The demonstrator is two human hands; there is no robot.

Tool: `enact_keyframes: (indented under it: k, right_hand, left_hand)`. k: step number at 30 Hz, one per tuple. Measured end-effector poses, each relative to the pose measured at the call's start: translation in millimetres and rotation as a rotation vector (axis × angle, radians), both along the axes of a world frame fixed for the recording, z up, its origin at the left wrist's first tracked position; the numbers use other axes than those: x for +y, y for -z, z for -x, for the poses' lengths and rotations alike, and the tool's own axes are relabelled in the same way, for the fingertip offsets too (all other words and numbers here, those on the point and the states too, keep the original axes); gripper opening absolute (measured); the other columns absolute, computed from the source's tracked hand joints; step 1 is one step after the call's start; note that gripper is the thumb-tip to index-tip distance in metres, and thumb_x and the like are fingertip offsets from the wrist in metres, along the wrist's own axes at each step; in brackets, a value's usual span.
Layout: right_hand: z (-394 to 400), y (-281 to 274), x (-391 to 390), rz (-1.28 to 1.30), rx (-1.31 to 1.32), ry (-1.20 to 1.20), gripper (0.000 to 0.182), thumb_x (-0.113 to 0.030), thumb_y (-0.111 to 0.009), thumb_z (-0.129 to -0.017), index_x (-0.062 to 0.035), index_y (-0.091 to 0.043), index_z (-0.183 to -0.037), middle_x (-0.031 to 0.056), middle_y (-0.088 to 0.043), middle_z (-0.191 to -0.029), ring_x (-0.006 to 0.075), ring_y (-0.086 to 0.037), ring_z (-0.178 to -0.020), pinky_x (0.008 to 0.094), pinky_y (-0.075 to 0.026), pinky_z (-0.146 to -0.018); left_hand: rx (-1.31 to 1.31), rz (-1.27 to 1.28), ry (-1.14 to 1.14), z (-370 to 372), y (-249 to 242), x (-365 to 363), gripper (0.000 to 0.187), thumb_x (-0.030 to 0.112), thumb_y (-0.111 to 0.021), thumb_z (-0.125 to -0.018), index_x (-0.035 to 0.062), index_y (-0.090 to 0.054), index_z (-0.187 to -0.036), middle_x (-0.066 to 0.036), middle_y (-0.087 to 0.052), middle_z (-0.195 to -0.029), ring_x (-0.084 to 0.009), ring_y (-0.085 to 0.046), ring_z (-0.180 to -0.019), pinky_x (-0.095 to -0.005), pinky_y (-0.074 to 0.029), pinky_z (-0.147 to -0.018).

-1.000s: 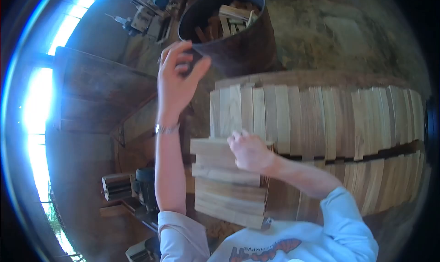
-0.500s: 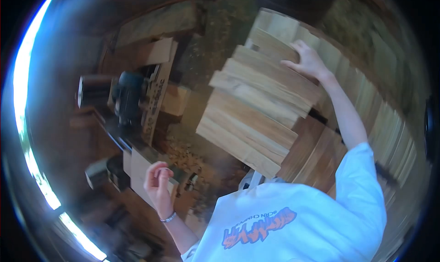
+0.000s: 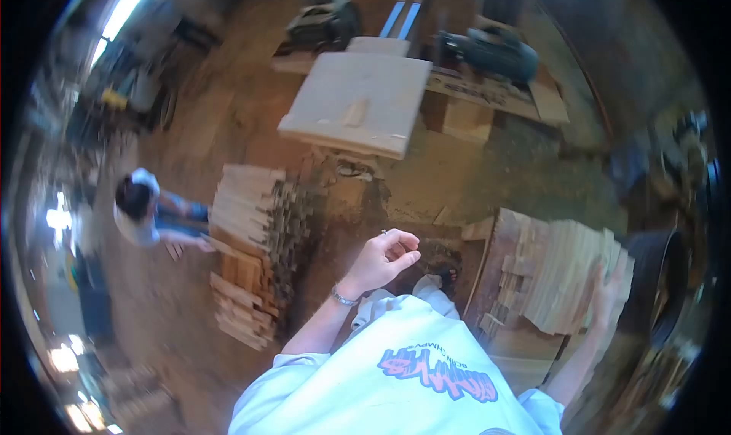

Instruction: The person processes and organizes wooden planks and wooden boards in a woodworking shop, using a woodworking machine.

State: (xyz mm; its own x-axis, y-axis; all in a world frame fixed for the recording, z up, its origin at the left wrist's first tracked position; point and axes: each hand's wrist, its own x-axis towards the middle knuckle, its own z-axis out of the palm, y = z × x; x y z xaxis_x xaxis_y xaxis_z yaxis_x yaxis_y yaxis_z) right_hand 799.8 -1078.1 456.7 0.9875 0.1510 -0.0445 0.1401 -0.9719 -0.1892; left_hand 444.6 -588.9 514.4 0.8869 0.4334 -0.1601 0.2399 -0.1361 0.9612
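Note:
My left hand (image 3: 384, 260), with a bracelet at the wrist, hangs in front of my shirt. Its fingers curl in toward the thumb and nothing shows in them. On the right, my right hand (image 3: 607, 290) rests against the outer end of a row of wooden boards (image 3: 560, 271). Those fingers look stretched out along the wood, slightly blurred. The boards lie side by side on a stack with uneven ends.
A machine with a pale square tabletop (image 3: 358, 100) and a green motor (image 3: 499, 54) stands ahead. Left of me is another wood stack (image 3: 247, 214), where a person (image 3: 141, 206) reaches in. A dark round-edged object (image 3: 666, 283) is beyond my right hand.
My view has swung round, so the machine now appears ahead and the board stack at the right. My right hand has shifted from the boards' top to their outer end. My left hand stays curled.

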Motion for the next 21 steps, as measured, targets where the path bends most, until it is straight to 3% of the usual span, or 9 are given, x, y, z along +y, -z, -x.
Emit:
enact_keyframes:
  k: [1, 3, 6, 9, 11, 14, 21]
  right_hand:
    - [15.5, -0.9, 15.3, 0.11, -0.039, -0.017, 0.084, -0.056, -0.052, -0.103, 0.0037, -0.031, -0.158, 0.0249, -0.027, -0.166, 0.0389, -0.022, -0.155, 0.0463, -0.017, -0.127]
    - [31.2, -8.4, 32.0, 0.047, -0.088, -0.015, 0.085, -0.059, -0.049, -0.103, 0.0034, -0.031, -0.158, 0.024, -0.026, -0.167, 0.0385, -0.021, -0.156, 0.0466, -0.016, -0.128]
    - [-10.4, 22.4, -4.9, -0.028, -0.015, -0.101, 0.088, -0.061, -0.046, -0.104, 0.007, -0.029, -0.157, 0.0286, -0.026, -0.165, 0.0393, -0.02, -0.156, 0.044, -0.014, -0.128]
    - [-13.7, -26.4, 43.0, 0.019, 0.202, -0.105, 0.075, -0.056, -0.05, -0.103, 0.0064, -0.052, -0.144, 0.0283, -0.056, -0.144, 0.0385, -0.052, -0.137, 0.0435, -0.039, -0.115]
    - [-12.9, -39.4, 72.3, 0.041, 0.21, -0.133, 0.075, -0.056, -0.05, -0.103, 0.0063, -0.052, -0.145, 0.028, -0.056, -0.144, 0.0382, -0.052, -0.137, 0.0434, -0.04, -0.115]
    - [-3.2, -48.9, 124.2, 0.052, 0.172, -0.132, 0.075, -0.056, -0.05, -0.103, 0.0061, -0.052, -0.145, 0.0276, -0.057, -0.144, 0.0377, -0.053, -0.136, 0.0433, -0.04, -0.114]
    - [6.8, -35.5, 217.8, -0.017, 0.0, -0.145, 0.075, -0.056, -0.051, -0.103, 0.0058, -0.052, -0.145, 0.0266, -0.058, -0.142, 0.0366, -0.054, -0.135, 0.0431, -0.041, -0.113]
  left_hand:
    - [-0.02, -0.001, -0.04, 23.1, 7.0, 7.1, 0.022, 0.015, -0.075, -0.095, 0.0044, -0.071, -0.114, -0.002, -0.071, -0.099, -0.0102, -0.068, -0.086, -0.0263, -0.055, -0.077]
    - [-0.039, 0.011, -0.184, 73.7, 31.5, 23.0, 0.024, 0.02, -0.077, -0.092, 0.0052, -0.072, -0.111, -0.004, -0.073, -0.098, -0.0118, -0.068, -0.079, -0.027, -0.056, -0.073]
    - [-0.048, -0.026, -0.429, 167.5, 51.5, 38.1, 0.026, 0.023, -0.078, -0.089, 0.0059, -0.073, -0.108, -0.005, -0.074, -0.096, -0.013, -0.068, -0.073, -0.0282, -0.055, -0.07]
    - [-0.054, -0.066, -0.664, 252.5, 58.1, 56.3, 0.025, 0.024, -0.077, -0.088, 0.006, -0.074, -0.105, -0.005, -0.075, -0.091, -0.0129, -0.066, -0.069, -0.0294, -0.055, -0.068]
    - [-0.016, -0.06, -0.827, 297.9, 71.7, 65.2, 0.025, 0.023, -0.077, -0.088, 0.0054, -0.074, -0.104, -0.006, -0.075, -0.093, -0.0127, -0.065, -0.067, -0.0288, -0.055, -0.068]
    - [-0.064, -0.069, -1.046, 345.5, 88.8, 79.5, 0.023, 0.021, -0.077, -0.087, 0.0044, -0.073, -0.103, -0.005, -0.075, -0.092, -0.0126, -0.064, -0.065, -0.0289, -0.054, -0.066]
    - [0.007, -0.202, -1.176, 391.9, 87.9, 110.0, 0.022, 0.015, -0.079, -0.089, 0.0027, -0.071, -0.105, -0.003, -0.071, -0.088, -0.0088, -0.062, -0.067, -0.0256, -0.052, -0.066]
